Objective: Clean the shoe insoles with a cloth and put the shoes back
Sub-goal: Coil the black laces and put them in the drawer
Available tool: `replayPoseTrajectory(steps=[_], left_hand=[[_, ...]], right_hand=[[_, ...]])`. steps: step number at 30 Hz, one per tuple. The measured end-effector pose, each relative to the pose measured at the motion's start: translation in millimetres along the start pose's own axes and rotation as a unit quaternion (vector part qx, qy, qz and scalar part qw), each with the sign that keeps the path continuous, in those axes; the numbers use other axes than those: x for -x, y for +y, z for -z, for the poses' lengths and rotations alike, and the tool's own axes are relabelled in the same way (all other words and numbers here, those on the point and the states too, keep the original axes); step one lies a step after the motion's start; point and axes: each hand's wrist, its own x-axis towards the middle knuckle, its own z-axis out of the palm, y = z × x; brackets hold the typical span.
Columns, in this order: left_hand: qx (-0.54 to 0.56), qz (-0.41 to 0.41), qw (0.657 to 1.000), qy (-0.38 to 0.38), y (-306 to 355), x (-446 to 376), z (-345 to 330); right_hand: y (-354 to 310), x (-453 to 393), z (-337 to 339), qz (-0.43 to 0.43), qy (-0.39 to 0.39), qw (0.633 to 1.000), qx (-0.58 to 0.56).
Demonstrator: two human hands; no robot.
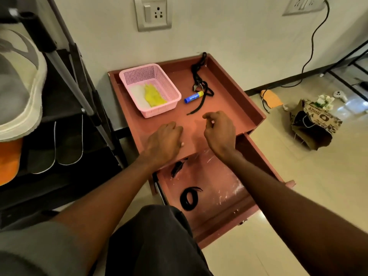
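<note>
My left hand [165,139] flat, right hand [218,129] loosely curled, both empty; yellow cloth [154,95] in pink mesh plastic basket [171,84] beyond fingertips — soft, light, pinch anywhere.

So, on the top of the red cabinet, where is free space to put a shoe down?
The cabinet top is bare along its right side, between the black lace and the right rim, and in front below the pink basket, near both hands. The back left is crowded: basket, then glue stick and lace.

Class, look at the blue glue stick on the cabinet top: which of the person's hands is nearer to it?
Right. The right hand hovers just in front of the glue stick, slightly to its right; the left hand lies further off, in front and to its left.
</note>
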Motion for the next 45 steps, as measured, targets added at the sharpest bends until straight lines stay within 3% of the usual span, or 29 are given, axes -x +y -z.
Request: replayPoseTrajectory(steps=[7, 14, 17, 19, 22, 27, 33, 35, 38, 42, 45], left_hand=[[0.011, 0.005, 1.0, 0.018, -5.7, -1.2, -4.1], [0.0, 0.004, 1.0, 0.009, -7.0, -5.1, -4.7], [-0.003, 0.004, 1.0, 0.006, -5.7, -3.7, -2.4], [-0.002, 0.0, 1.0, 0.002, -4.9, -2.7, -1.2], [-0.005, -0.011, 1.0, -0.006, -5.5, 0.0, -0.4], [0.003, -0.009, 0.998, -0.059, -8.9, -4.7, 0.5], [0.116, 0.018, 0.988, -0.1, -15.7, -11.8, 12.4], [0.153, 0.029, 0.983, -0.095, -18.0, -12.5, 17.2], [0.188, 0.036, 0.979, -0.067, -19.7, -11.2, 29.2], [0.28, 0.028, 0.959, 0.004, -15.1, -5.0, 49.4], [0.331, 0.007, 0.942, 0.058, -3.2, 4.8, 65.9]], right_hand=[[9.2, -78.2, -33.4, 0.074, -0.169, 0.969, 0.164], [23.1, -95.8, -32.2, 0.04, -0.097, 0.974, 0.202], [23.3, -103.1, -5.8, -0.027, 0.018, 0.993, 0.113], [16.8, -118.9, 15.4, -0.106, 0.092, 0.99, -0.006], [5.1, -147.0, 43.1, -0.199, 0.162, 0.936, -0.239], [-38.9, -167.9, 86.6, -0.148, 0.151, 0.82, -0.532], [-88.6, -173.3, 131.8, -0.073, 0.183, 0.735, -0.648], [-97.1, -169.5, 153.6, -0.027, 0.208, 0.74, -0.639], [-100.4, -150.4, 185.7, 0.029, 0.252, 0.788, -0.561], [-92.3, -105.1, 216.8, 0.14, 0.304, 0.819, -0.467], [-79.5, -60.4, 221.3, 0.169, 0.272, 0.897, -0.305]])
